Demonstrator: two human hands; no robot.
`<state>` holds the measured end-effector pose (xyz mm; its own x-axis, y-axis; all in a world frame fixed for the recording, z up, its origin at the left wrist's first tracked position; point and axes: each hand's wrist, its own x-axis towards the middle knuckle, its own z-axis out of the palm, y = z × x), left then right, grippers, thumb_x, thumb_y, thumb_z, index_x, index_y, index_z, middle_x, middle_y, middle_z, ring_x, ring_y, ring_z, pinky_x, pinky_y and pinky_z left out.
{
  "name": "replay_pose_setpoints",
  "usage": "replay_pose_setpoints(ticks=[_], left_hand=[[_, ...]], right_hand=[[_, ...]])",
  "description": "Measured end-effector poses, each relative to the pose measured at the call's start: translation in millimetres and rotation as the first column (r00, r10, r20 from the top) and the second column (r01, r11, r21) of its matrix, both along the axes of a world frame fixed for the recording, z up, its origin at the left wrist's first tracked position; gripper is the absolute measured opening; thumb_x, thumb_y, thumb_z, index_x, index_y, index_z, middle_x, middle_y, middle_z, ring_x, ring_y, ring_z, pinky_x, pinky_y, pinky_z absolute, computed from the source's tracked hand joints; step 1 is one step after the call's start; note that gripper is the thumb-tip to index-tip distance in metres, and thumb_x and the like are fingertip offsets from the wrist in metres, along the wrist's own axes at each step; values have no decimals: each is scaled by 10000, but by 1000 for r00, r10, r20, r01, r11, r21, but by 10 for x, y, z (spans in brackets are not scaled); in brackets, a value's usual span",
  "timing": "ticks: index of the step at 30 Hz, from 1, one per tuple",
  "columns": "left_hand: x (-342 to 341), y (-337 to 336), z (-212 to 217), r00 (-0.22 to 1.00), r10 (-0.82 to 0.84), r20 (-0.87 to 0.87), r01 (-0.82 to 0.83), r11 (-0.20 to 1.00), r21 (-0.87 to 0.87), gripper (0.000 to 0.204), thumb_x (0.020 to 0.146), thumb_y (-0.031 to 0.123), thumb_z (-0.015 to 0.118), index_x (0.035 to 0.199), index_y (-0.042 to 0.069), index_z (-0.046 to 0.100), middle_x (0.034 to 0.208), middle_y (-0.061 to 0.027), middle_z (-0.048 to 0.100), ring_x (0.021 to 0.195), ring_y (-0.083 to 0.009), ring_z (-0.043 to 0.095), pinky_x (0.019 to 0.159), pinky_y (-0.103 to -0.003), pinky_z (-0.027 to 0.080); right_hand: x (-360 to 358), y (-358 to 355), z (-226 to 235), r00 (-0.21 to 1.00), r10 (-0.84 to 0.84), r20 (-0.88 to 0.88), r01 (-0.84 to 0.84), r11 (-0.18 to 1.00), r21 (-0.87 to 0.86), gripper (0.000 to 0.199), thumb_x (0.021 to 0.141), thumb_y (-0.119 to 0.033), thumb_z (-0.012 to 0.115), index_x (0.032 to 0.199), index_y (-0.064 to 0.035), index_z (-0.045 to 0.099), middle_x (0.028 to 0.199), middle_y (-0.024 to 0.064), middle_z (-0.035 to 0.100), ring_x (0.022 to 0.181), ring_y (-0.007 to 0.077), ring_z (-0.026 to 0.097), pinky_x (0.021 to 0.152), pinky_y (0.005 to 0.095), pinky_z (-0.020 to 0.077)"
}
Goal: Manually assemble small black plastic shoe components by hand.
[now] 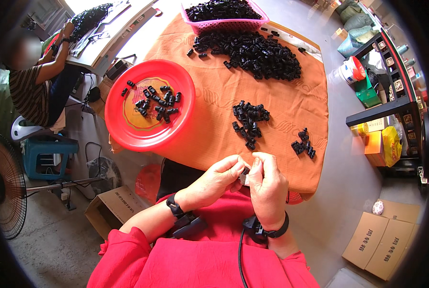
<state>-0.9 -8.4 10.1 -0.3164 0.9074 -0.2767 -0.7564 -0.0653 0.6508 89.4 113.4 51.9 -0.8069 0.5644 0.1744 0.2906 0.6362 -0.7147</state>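
Close to the near edge of the orange-covered table, my left hand [217, 178] and my right hand [268, 189] meet with fingertips pinched. Between them is a small black plastic part [245, 171], largely covered by the fingers; a pale bit shows just below it. Just beyond my hands lies a loose cluster of similar black parts [249, 117], and a smaller group [304, 144] sits to the right. A red round basin [116, 113] on the left has several black parts on its bottom.
Farther back are a large heap of black parts [257, 55] and a pink basket [224, 26] full of them. A person [37, 91] works at another table on the left. A fan [3, 185] and open carton [116, 209] stand left; shelving [382, 108] stands right.
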Motion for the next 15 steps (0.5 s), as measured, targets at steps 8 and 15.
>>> replay_pose_setpoints(ticks=[8,15], left_hand=[[4,-6,-82,1000,14,16,-14,1000,21,206,1021,308,532,1023,102,548,909,31,563,797,-65,487,710,-236,391],[0,0,-34,1000,16,8,-16,1000,-2,225,1021,324,525,1028,101,549,902,29,560,786,-65,480,700,-231,389]], right_hand=[[-17,-8,0,1000,-10,-14,9,998,-63,131,934,-85,589,1054,-32,585,649,161,624,603,332,659,533,425,500],[-18,2,-23,1000,-13,-1,13,997,-76,130,935,-92,591,1053,-38,587,674,178,629,623,345,663,534,431,501]])
